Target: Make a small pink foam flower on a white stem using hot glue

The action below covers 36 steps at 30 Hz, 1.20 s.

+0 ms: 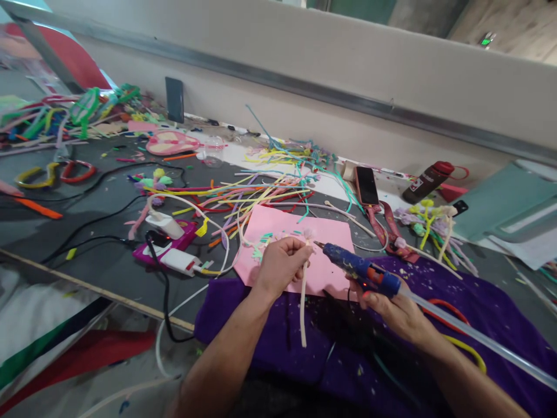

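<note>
My left hand (pixel 285 261) pinches a cream pipe cleaner (pixel 303 307) near its upper end, and the rest of it hangs down toward me. A small pale fluffy piece (pixel 309 234) shows just above my fingertips. In my right hand (pixel 389 305) is a blue hot glue gun (pixel 359 267), its nozzle pointing left, close to the left fingertips. A long clear glue stick (pixel 478 337) sticks out of its back end. Beneath both hands lies a pink foam sheet (pixel 278 223) with short cut bits (pixel 265 238) on it, over a purple cloth (pixel 235 302).
A magenta power strip (pixel 143 251) with white chargers and cables sits at left. Many coloured pipe cleaners (pixel 243 200) lie behind the sheet. Scissors (pixel 65 168) rest at far left. A phone (pixel 367 186), a dark bottle (pixel 429 181) and a pipe-cleaner bunch (pixel 429 223) are at right.
</note>
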Available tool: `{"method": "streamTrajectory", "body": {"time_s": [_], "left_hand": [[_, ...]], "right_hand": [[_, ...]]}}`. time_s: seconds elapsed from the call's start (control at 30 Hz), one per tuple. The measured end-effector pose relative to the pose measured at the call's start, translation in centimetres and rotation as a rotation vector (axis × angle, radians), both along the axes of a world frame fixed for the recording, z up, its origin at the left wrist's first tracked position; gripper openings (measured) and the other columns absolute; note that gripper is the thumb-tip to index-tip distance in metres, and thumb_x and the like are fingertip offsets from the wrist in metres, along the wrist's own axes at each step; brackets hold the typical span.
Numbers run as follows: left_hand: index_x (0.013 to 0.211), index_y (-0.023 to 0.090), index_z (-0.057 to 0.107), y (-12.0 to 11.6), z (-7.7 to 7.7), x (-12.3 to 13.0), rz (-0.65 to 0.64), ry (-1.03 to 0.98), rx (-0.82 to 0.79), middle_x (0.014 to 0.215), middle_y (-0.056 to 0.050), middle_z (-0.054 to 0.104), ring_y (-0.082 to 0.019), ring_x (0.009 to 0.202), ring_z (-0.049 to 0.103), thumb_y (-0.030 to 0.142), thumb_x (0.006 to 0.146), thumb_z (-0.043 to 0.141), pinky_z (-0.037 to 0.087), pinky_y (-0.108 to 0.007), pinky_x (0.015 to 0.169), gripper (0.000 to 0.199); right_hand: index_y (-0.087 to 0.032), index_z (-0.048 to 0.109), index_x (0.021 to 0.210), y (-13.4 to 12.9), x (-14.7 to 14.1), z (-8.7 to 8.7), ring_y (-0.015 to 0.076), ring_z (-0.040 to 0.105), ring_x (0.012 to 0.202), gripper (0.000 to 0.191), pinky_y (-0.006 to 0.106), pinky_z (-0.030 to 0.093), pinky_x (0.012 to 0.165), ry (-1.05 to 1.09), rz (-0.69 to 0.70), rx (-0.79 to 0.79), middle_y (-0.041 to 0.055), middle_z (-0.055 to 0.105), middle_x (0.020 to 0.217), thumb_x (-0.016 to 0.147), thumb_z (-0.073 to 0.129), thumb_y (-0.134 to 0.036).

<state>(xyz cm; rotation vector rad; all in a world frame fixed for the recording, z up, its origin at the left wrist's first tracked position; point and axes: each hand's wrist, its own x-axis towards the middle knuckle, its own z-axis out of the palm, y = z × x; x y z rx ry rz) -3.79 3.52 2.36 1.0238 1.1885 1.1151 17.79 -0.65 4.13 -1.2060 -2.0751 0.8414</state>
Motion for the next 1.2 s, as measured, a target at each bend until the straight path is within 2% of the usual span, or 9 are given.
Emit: {"method": "streamTrajectory", "body": {"time_s": [0.23,0.43,0.7,0.87,1.07,1.2], "left_hand": [[0.060,0.015,0.056,0.0,-0.3,0.1,-0.038,-0.003,-0.008,0.039,0.003,0.051,-0.006,0.030,0.042,0.036,0.067,0.063,0.033,-0.015,0.031,0.024],[0.062,0.014,0.057,0.0,-0.4,0.2,-0.051,-0.038,-0.028,0.044,0.003,0.055,-0.005,0.029,0.043,0.036,0.066,0.065,0.033,-0.015,0.030,0.023],[0.063,0.014,0.057,-0.2,-0.2,0.2,-0.073,-0.065,-0.030,0.042,0.004,0.053,-0.005,0.029,0.042,0.033,0.067,0.064,0.033,-0.015,0.030,0.021],[0.064,0.014,0.057,-0.1,-0.1,0.2,-0.075,-0.078,-0.037,0.043,0.004,0.053,-0.005,0.029,0.042,0.033,0.067,0.065,0.032,-0.015,0.029,0.020],[0.062,0.014,0.057,0.0,-0.3,0.2,-0.067,-0.044,-0.007,0.041,0.004,0.052,-0.005,0.029,0.042,0.036,0.068,0.064,0.033,-0.015,0.030,0.024],[0.063,0.014,0.057,-0.1,-0.3,0.2,-0.063,-0.047,-0.018,0.043,0.004,0.053,-0.005,0.030,0.043,0.035,0.067,0.064,0.033,-0.015,0.030,0.023]], "right_hand": [[-0.021,0.053,0.070,-0.2,-0.7,1.2,0.0154,0.046,0.055,0.024,0.026,0.038,0.052,-0.093,-0.054,0.086,0.0013,0.052,0.064,0.081,0.047,-0.041],[-0.020,0.053,0.071,0.1,-0.4,0.5,0.0143,0.046,0.055,0.019,0.025,0.037,0.051,-0.080,-0.063,0.098,0.0004,0.052,0.063,0.080,0.049,-0.036],[-0.018,0.055,0.081,0.4,0.4,-0.9,0.0139,0.047,0.056,0.019,0.025,0.038,0.051,-0.031,-0.054,0.015,0.0002,0.051,0.063,0.082,0.047,-0.035],[-0.019,0.052,0.074,0.5,0.2,-0.7,0.0139,0.046,0.055,0.020,0.025,0.038,0.052,-0.052,-0.051,0.040,0.0002,0.051,0.063,0.083,0.046,-0.035],[-0.020,0.053,0.076,0.1,-0.5,0.4,0.0134,0.048,0.057,0.014,0.024,0.038,0.055,-0.103,-0.031,0.115,-0.0001,0.054,0.068,0.082,0.048,-0.032],[-0.019,0.054,0.078,0.1,-0.3,0.2,0.0133,0.049,0.058,0.015,0.023,0.039,0.054,-0.102,-0.045,0.109,-0.0003,0.055,0.068,0.082,0.048,-0.032]]}}
